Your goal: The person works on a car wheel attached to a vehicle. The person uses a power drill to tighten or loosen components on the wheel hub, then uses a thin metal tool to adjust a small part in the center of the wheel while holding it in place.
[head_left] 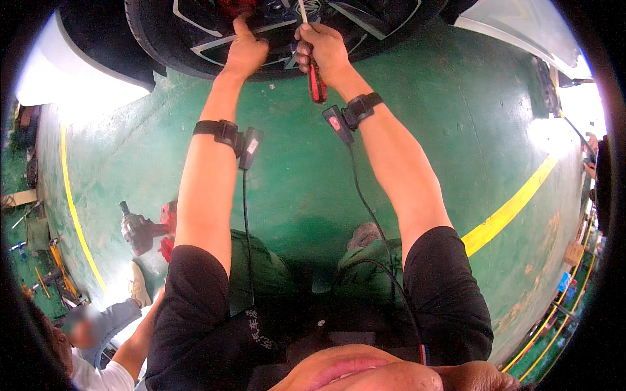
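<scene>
A black car wheel [355, 19] with silver-edged spokes is at the top, a red part showing behind it. My right hand [324, 51] grips a red-and-black screwdriver [317, 89], whose pale shaft rises to the wheel's centre. My left hand [246, 51] is at a spoke just left of it, one digit reaching up to the red part and the others curled; what they hold, if anything, is hidden. Both wrists wear black straps with cabled devices.
A red-and-grey power tool [140, 231] lies on the green floor [293, 169] at lower left. Another person [124, 348] is behind it at bottom left. White body panels [521, 29] flank the wheel. Tools [45, 267], yellow lines [505, 208] and clutter edge both sides.
</scene>
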{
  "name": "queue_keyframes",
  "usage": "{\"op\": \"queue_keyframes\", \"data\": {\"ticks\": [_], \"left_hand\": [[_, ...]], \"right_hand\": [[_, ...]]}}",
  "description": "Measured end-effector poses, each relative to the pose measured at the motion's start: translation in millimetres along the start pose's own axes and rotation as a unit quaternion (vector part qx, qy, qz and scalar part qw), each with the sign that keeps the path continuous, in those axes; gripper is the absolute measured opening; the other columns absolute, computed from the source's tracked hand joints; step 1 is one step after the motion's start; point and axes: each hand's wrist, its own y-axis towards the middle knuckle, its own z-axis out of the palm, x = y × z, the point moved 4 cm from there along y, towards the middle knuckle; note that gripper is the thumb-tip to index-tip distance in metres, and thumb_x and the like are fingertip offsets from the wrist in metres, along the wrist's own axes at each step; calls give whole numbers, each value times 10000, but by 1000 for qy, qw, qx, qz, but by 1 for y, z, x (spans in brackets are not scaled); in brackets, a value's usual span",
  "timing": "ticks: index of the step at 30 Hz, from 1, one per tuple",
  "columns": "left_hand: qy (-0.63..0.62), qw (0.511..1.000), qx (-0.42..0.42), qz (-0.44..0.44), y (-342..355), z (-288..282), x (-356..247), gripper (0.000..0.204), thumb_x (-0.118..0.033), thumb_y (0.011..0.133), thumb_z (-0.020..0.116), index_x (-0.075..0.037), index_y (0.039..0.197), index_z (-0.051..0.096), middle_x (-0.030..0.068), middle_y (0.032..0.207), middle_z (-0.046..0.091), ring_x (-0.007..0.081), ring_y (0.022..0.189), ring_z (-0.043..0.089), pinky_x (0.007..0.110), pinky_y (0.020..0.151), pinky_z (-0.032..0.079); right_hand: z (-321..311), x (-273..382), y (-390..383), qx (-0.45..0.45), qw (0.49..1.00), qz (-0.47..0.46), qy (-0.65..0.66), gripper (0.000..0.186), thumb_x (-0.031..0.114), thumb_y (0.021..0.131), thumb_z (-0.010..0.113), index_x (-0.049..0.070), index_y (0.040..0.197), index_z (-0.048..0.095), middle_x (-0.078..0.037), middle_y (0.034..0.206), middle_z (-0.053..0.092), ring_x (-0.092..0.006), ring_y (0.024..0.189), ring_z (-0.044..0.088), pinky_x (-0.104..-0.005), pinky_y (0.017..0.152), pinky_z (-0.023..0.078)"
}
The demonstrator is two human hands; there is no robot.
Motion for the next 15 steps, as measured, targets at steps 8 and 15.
{"op": "queue_keyframes", "data": {"ticks": [8, 15], "left_hand": [[-3, 999, -13, 51, 1, 2, 2, 724, -107, 909, 596, -108, 1437, 101, 227, 773, 638, 362, 643, 679, 469, 612, 531], [-38, 999, 23, -5, -1, 2, -2, 752, -98, 869, 594, -102, 1447, 112, 428, 1083, 611, 584, 1088, 583, 571, 964, 474]], "right_hand": [[17, 13, 6, 108, 972, 86, 188, 224, 280, 1052, 516, 76, 964, 543, 57, 642, 374, -87, 577, 380, -240, 498, 327], [26, 17, 4, 60, 985, 65, 150, 222, 263, 1061, 491, 81, 939, 528, 67, 623, 352, -77, 560, 366, -245, 485, 310]]}}
